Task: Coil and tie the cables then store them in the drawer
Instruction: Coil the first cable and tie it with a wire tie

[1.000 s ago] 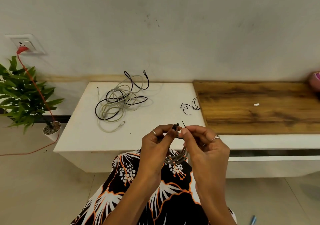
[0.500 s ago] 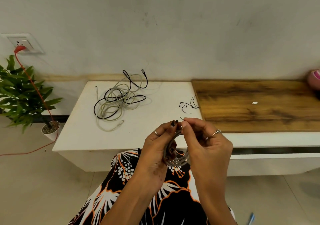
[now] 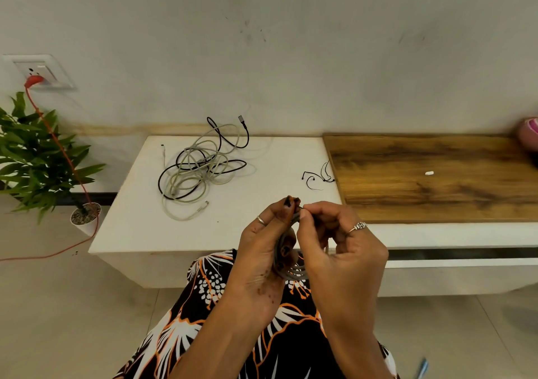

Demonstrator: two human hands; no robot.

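Hands at lower centre of the frame: left hand [image 3: 262, 250] curled round a small grey coiled cable [image 3: 291, 272], right hand [image 3: 334, 241] pinching a thin black tie [image 3: 301, 208] at the coil's top, fingertips of both meeting there. Above a patterned black, white and orange garment [image 3: 233, 320]. Beyond, on the white counter [image 3: 131, 227], a loose tangle of grey and black cables [image 3: 201, 169] at centre left; a few spare black ties [image 3: 317, 179] just by the wooden panel [image 3: 422, 174]. Below the panel, right of the hands, a drawer [image 3: 465, 265] slightly open. Potted plant [image 3: 35, 157] at far left.
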